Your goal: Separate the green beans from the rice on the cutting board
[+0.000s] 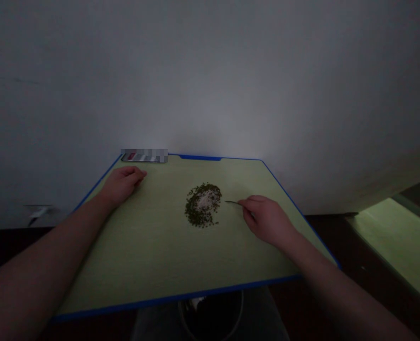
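On the pale yellow-green table (153, 255) lies a small heap of dark green beans or seeds (195, 215), spread around a patch of whitish grains (205, 201). To the right of the heap, my right hand (266, 218) pinches a thin, slender metal tool (233, 202). Its tip points left and stops just short of the grains; the dim light hides its exact kind. My left hand (124, 182) rests on the far left part of the tabletop, fingers curled in and nothing seen in them.
A phone (144, 156) lies at the far left corner, partly blurred out. Blue edging (181, 297) runs round the table, which stands against a grey wall (210, 85). Below the near edge is a round bucket (241, 312). A plug (37, 215) sits at the wall, lower left.
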Demonstrator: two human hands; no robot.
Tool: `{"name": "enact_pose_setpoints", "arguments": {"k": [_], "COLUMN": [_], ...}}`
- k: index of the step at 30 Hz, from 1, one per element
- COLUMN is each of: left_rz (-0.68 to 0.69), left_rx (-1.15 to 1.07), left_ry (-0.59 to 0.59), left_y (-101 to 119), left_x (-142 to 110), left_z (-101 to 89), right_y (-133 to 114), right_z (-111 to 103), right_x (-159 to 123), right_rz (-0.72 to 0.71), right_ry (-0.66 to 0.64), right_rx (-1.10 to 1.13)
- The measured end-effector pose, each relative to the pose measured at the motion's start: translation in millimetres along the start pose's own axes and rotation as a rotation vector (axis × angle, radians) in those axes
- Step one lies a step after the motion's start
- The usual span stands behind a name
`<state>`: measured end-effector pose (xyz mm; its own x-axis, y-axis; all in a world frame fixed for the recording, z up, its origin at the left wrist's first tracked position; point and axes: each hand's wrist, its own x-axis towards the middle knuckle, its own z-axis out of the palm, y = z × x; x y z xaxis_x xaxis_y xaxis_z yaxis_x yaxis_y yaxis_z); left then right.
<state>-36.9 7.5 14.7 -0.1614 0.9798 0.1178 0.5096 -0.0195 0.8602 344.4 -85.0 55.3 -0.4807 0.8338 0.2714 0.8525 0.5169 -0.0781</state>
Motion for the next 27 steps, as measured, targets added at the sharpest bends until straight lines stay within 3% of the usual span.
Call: {"name": "enact_pose_setpoints", "arguments": {"k": [7,13,27], "left_rz": [-0.010,-0.016,-0.027], "left_rx": [-0.024,-0.019,-0.057], "left_ry": [-0.011,-0.014,-0.028], "left_y": [-1.7,0.3,2.3], "left_x": [0.6,1.3,-0.3], "left_z": [-0.2,0.4,0.8], "right_y": [1.7,0.7,-8.5], "right_z": [12.7,8.7,1.4], "right_x": [24.8,18.0,11.7], "right_rz": [-0.001,-0.075,-0.069], "right_ry": [-0.089,-0.105,-0.145], "right_rx": [-0.061,-0.055,-0.086]}}
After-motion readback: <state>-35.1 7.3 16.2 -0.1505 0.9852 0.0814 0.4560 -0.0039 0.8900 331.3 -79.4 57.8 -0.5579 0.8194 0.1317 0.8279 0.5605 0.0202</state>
